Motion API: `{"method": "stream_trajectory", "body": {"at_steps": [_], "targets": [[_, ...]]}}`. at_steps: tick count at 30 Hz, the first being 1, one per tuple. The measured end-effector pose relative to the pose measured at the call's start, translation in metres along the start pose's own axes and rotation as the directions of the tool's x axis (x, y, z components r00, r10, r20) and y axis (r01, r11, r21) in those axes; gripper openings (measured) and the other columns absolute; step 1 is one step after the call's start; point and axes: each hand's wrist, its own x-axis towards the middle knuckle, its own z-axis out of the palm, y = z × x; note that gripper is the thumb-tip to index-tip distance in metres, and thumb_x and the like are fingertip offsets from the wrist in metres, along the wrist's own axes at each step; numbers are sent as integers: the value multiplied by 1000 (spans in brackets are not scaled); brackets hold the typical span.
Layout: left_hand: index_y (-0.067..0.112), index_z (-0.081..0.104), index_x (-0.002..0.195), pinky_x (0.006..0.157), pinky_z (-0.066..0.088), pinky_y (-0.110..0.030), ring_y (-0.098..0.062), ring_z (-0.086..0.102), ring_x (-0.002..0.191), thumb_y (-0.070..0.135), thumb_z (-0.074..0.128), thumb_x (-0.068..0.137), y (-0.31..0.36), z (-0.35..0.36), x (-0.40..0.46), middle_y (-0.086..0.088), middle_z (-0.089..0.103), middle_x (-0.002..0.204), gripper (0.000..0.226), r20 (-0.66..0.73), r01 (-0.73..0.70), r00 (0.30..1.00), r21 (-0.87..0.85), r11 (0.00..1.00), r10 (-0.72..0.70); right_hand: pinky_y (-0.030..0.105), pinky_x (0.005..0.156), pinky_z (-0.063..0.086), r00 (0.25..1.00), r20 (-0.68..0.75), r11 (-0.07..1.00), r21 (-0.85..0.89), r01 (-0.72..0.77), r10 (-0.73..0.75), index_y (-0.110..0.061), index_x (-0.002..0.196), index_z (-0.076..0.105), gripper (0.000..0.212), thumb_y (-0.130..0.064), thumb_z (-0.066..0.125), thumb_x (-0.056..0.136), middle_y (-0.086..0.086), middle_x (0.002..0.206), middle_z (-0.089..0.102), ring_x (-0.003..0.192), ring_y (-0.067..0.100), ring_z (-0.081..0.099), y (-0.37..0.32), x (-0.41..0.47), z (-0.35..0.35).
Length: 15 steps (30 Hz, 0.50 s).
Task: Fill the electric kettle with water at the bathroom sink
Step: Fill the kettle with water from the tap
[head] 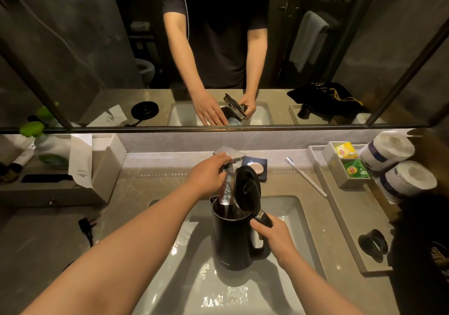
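Observation:
A black electric kettle (233,239) stands upright in the white sink basin (301,220), its lid (246,186) hinged open. My right hand (273,235) grips the kettle's handle. My left hand (206,174) rests on the chrome faucet lever (229,155). A stream of water (226,189) runs from the faucet down into the kettle's open mouth. Water glistens on the basin floor in front of the kettle.
A toothbrush (307,177) and a soap dish (256,167) lie on the counter behind the sink. At the right are a tray (345,220), tea bags (346,150) and toilet rolls (386,149). A plug (86,227) and boxes sit left. A mirror (73,47) spans the wall.

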Motion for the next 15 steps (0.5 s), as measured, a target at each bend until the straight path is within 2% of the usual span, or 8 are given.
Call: {"method": "stream_trajectory", "body": {"at_steps": [11,15], "targets": [[34,34,144,107,34,-40,-18,33,137,16,51,89,0,-2,-5,8,30,155,60,73,10,997,-17,1000,-9,27,68,46,1000,8,999,36,-11,10,-20,80,66,9,-25,71,86,-3,74,64,71,16,57,0,-2,2],[34,31,145,107,33,-40,-18,31,139,17,51,90,1,-3,-6,8,27,156,61,90,15,996,-22,1000,-13,26,66,46,1000,3,999,39,-13,13,-22,78,66,10,-25,72,85,-4,72,64,70,15,58,0,-1,4]]}}
